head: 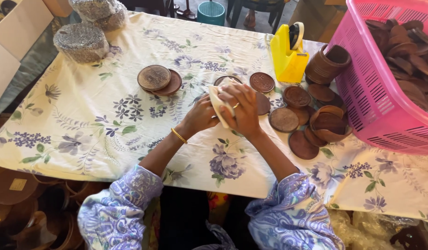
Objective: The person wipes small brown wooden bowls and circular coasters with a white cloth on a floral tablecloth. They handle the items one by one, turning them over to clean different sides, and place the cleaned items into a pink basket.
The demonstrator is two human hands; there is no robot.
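Both of my hands meet over the middle of the floral tablecloth. My left hand and my right hand together grip a pale cream cloth or pad, pressed against a round brown wooden disc that is mostly hidden beneath them. My right hand has a ring on it, and a gold bangle circles my left wrist. Just beyond my fingers lies another carved wooden disc.
Two stacked discs lie to the left. Several more discs and wooden holders cluster at right, by a pink basket full of discs. A yellow tape dispenser and bubble-wrapped bundles stand farther back.
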